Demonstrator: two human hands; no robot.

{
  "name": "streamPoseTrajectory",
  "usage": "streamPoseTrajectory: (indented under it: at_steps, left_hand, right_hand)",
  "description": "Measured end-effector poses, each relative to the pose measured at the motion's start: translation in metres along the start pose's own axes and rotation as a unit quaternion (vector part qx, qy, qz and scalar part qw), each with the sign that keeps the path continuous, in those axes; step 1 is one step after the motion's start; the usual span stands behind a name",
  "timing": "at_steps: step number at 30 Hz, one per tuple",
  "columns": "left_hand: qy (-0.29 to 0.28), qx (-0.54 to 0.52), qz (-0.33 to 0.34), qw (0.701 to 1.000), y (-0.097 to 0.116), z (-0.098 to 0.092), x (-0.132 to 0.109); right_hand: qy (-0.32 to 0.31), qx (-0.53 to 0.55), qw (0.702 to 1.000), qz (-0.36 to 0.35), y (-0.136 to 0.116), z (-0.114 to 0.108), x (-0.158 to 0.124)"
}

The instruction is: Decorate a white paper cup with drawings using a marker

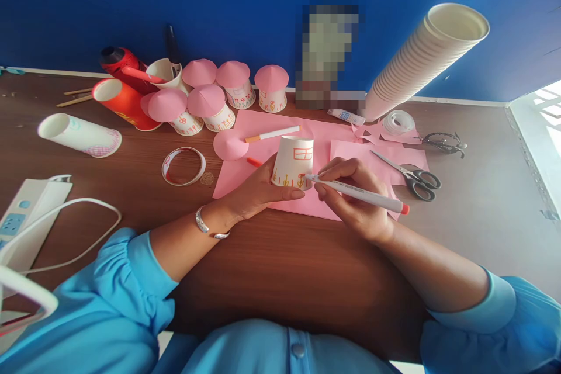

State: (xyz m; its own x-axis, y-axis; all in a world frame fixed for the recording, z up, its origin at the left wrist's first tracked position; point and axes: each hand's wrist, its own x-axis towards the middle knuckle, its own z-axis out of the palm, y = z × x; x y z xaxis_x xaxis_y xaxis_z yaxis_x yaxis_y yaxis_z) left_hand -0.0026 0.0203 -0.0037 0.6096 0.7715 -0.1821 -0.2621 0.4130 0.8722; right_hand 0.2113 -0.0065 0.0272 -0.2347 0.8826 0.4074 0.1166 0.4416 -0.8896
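Observation:
My left hand (267, 182) is wrapped round an upside-down white paper cup (287, 158), its thumb across the lower front. The cup bears a red window drawing and red and yellow flowers along its rim. Between the fingers of my right hand (357, 198) is a white felt-tip pen (363, 191) with a red end, its tip at the cup's lower right. Pink paper sheets (245, 181) lie beneath. A pink paper cone (230, 145), an orange-and-white pen (274, 134) and a red pen cap (253, 162) lie close by.
Several decorated cups with pink cone roofs (205, 100) stand at the back left, near a red cup (125, 104). A tape roll (183, 166) lies left of the sheets. Scissors (412, 175) and a tall cup stack (421, 64) are right. A power strip (26, 228) lies far left.

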Motion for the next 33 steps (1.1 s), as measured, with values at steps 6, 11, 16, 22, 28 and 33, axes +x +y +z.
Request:
streamPoseTrajectory:
  at_steps: [6,11,16,22,28,33]
  left_hand:
    - [-0.004,-0.006,-0.001,1.000,0.0004,-0.0001,0.0007]
    - [0.000,-0.020,-0.004,1.000,-0.0008,-0.0009,0.0003]
    - [0.008,-0.034,-0.009,0.999,-0.0029,-0.0012,0.0004]
    - [0.004,-0.030,0.001,1.000,-0.0017,-0.0006,0.0009]
    - [0.002,-0.032,0.005,0.999,-0.0014,0.0005,0.0020]
    - [-0.001,-0.027,-0.002,1.000,-0.0005,0.0007,0.0013]
  right_hand:
    - [0.003,-0.019,1.000,-0.008,0.0002,-0.0004,0.0001]
    - [0.005,-0.035,0.999,-0.012,0.0013,-0.0008,-0.0004]
    - [0.004,-0.035,0.999,-0.012,0.0010,-0.0009,-0.0006]
    - [0.000,-0.035,0.999,-0.009,-0.0008,-0.0002,0.0003]
    - [0.000,-0.029,1.000,-0.010,-0.0012,0.0002,0.0000]
    - [-0.001,-0.018,1.000,-0.008,-0.0012,0.0013,-0.0001]
